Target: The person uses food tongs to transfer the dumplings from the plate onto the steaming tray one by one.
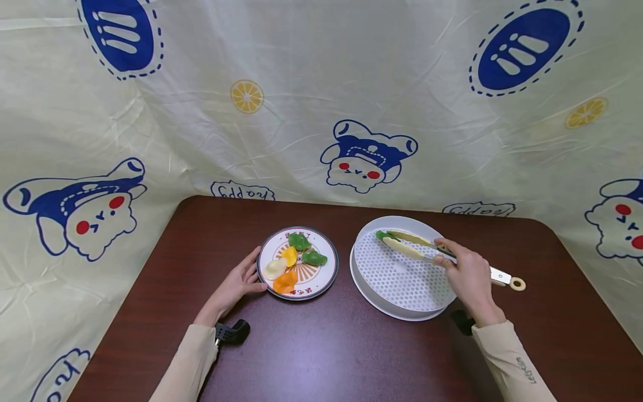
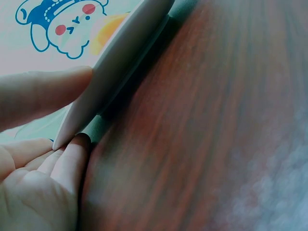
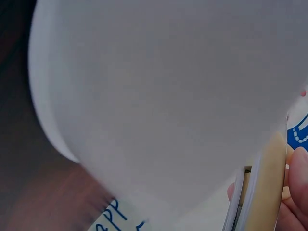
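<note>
My left hand (image 1: 242, 283) grips the left rim of a small round plate (image 1: 329, 282), thumb at the edge and fingers at its underside in the left wrist view. On the plate lie two green pieces (image 1: 314, 258), a yellow piece (image 1: 289, 256), an orange piece (image 1: 285, 282) and a cream-white piece (image 1: 274, 269). My right hand (image 1: 469, 274) holds tongs (image 1: 403, 248) with cream tips and a metal body. A green piece (image 1: 382, 235) shows at the tips, above a white round steamer (image 1: 402, 285) with a perforated surface. Whether it touches that surface cannot be told.
Plate and steamer stand side by side on a dark brown wooden table (image 1: 311, 357) with a narrow gap between them. A pale printed sheet (image 1: 291, 151) hangs behind the table's far edge. The steamer's white wall (image 3: 168, 96) fills most of the right wrist view.
</note>
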The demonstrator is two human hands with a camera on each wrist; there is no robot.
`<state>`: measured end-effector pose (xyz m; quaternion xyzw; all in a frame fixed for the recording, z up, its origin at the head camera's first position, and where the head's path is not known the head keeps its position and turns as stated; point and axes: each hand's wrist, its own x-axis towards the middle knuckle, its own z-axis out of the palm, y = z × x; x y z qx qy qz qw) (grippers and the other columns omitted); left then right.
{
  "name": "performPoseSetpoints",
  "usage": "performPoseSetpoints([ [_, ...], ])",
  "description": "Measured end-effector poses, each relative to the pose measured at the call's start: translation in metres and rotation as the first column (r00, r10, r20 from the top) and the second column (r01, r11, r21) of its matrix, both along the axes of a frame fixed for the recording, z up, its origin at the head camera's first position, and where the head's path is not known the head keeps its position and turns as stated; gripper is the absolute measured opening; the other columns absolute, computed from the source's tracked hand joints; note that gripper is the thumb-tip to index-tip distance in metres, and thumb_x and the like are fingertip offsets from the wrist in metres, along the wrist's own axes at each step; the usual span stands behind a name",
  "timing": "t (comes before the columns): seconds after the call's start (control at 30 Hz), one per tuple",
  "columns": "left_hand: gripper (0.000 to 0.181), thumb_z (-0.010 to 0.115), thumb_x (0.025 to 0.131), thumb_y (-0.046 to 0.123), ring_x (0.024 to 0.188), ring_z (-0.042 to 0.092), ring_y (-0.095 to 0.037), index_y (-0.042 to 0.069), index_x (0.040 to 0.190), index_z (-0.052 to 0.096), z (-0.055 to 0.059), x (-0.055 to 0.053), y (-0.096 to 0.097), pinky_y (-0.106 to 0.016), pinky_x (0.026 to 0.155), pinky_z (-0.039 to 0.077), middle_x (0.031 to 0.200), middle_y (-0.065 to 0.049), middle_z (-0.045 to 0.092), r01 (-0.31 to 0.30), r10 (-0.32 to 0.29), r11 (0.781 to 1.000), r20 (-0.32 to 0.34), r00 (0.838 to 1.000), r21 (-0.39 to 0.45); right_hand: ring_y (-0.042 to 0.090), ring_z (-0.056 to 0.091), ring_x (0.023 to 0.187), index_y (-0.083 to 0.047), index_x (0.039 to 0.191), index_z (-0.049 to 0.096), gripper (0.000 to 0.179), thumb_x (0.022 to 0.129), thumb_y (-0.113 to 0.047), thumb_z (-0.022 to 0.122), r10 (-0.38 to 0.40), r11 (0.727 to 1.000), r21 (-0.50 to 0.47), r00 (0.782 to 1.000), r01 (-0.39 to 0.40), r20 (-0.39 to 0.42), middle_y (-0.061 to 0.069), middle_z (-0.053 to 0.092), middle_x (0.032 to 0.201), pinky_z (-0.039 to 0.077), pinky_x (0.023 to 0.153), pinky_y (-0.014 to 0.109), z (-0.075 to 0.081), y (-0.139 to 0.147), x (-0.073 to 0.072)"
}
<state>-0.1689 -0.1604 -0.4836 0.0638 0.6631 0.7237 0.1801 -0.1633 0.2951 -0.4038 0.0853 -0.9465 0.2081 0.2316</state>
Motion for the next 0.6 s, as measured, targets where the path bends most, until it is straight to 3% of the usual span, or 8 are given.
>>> performPoseSetpoints([
  [0.6, 0.095, 0.065, 0.082, -0.01, 0.143, 0.014, -0.029, 0.006, 0.154, 0.005, 0.001, 0.0, 0.0, -0.028, 0.104, 0.033, 0.159, -0.012, 0.002, -0.003, 0.003, 1.0, -0.001, 1.0, -0.004, 0.03, 0.046, 0.066, 0.003, 0.114, 0.064, 0.034, 0.08, 0.0, 0.071, -0.002, 1.0, -0.005, 0.993, 0.003, 0.116, 0.029, 0.064, 0.102, 0.032, 0.057, 0.04, -0.009, 0.019, -0.013],
])
